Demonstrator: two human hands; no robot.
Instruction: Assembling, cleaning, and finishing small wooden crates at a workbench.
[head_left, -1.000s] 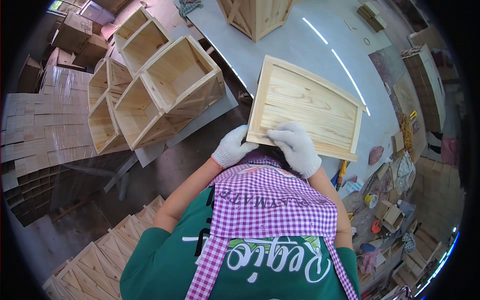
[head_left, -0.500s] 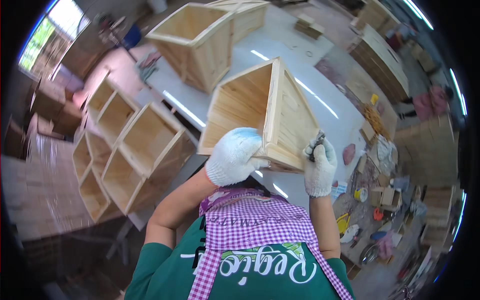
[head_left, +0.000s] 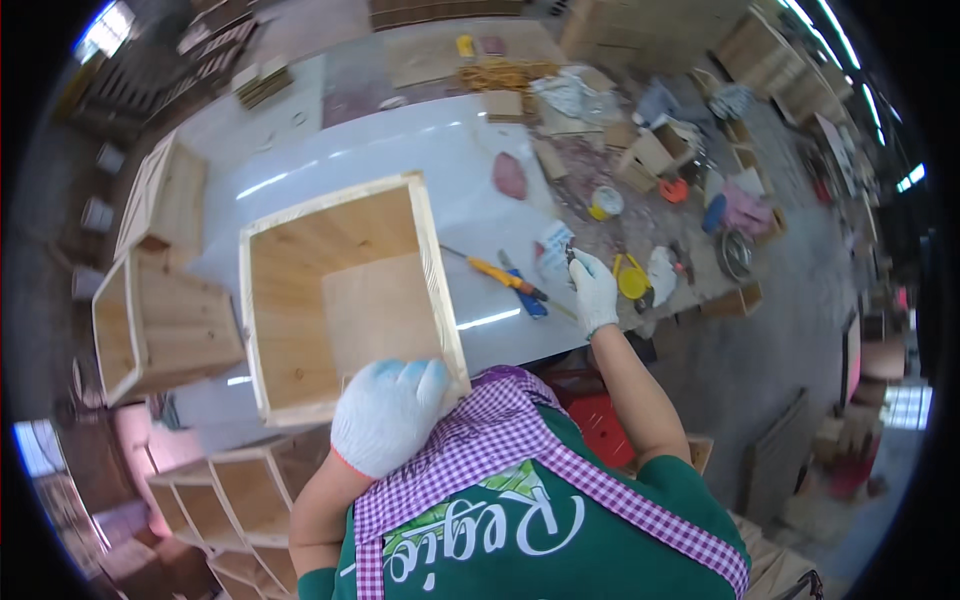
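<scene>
while the left hand [head_left: 388, 413] in its white glove lies with fingers closed over the near rim of the open wooden box [head_left: 345, 295], the right hand [head_left: 594, 290] is out by the yellow-handled tool [head_left: 505, 277], fingers pinched on something small and dark — what it is, i cannot tell. the box stands mouth-up on the glossy white table [head_left: 400, 140]. judged from this, a firm press on the rim would keep the box from sliding. more wooden boxes [head_left: 160, 320] crowd the left — clutter and scraps litter the far bench.
</scene>
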